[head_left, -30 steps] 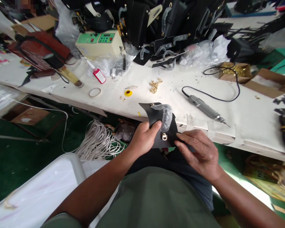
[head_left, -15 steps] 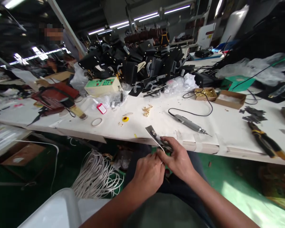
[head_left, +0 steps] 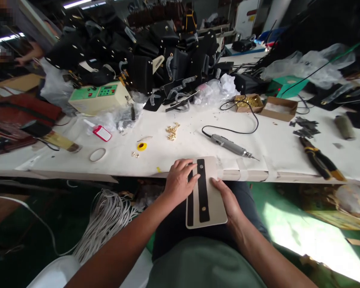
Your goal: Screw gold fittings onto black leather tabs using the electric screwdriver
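A flat beige panel [head_left: 217,200] with rounded corners lies over my lap, its far end at the table's front edge. Two black strips run along it; the middle black strip [head_left: 202,192] has a round metal stud near each end. My right hand [head_left: 229,198] grips the panel's right edge, thumb on top and the other fingers hidden beneath. Across the upper left part rests my left hand [head_left: 180,180], fingers apart and slightly bent, fingertips touching the panel near the strips.
On the white table [head_left: 126,158] are a grey rotary tool [head_left: 231,146], gold fittings [head_left: 172,131], a yellow ring [head_left: 142,146], a hammer [head_left: 52,138] and pliers [head_left: 318,158]. Behind stand small cardboard boxes [head_left: 277,109], a control box [head_left: 100,96] and piled black bags [head_left: 141,74].
The panel has turned from nearly edge-on to lying flat, its face and strips now visible. My left hand has moved up onto it; my right hand has shifted to its right edge. The view has tilted down.
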The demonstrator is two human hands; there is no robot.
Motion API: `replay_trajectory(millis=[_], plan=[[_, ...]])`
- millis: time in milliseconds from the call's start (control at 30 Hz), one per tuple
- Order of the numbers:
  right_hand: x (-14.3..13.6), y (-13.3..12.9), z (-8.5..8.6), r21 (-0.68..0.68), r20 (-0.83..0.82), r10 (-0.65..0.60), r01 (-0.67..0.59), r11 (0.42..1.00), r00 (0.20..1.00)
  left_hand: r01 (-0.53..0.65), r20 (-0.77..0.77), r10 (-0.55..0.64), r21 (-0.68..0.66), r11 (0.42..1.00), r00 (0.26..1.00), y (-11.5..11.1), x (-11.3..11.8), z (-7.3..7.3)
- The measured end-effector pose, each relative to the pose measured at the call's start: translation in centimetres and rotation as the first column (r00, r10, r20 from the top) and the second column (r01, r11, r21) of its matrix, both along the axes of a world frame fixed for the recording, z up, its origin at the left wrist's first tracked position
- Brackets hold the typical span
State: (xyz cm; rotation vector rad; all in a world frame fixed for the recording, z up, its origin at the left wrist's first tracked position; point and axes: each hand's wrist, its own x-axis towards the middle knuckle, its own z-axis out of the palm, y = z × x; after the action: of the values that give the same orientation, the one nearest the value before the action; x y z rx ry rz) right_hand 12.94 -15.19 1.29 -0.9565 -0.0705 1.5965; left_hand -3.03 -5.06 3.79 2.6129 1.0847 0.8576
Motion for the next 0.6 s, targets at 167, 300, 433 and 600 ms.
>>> replay_trajectory(millis=[167, 300, 433, 600], plan=[[0.2, 0.9, -1.3, -0.040, 0.018, -0.023, 0.023, 0.999, 1.000, 0.073, 0.013, -0.073, -0.044, 0.996, 0.997, 2.8, 1.8, -2.1], [0.4, 1.7, -1.6, -0.065, 0.105, 0.000, 0.007, 0.998, 0.995, 0.097, 0.032, -0.093, -0.131, 0.987, 0.995, 4.1, 2.4, -3.1], [1.9, 0.6, -1.4, -0.161, 0.347, 0.129, -0.077, 0.984, 0.929, 0.068, 0.047, -0.059, -0.195, 0.978, 0.997, 4.6, 2.4, -3.5], [7.3, -0.8, 0.7, -0.153, 0.941, 0.132, 0.043, 0.987, 0.311, 0.068, 0.076, -0.053, -0.212, 0.975, 0.996, 4.8, 2.2, -3.9]])
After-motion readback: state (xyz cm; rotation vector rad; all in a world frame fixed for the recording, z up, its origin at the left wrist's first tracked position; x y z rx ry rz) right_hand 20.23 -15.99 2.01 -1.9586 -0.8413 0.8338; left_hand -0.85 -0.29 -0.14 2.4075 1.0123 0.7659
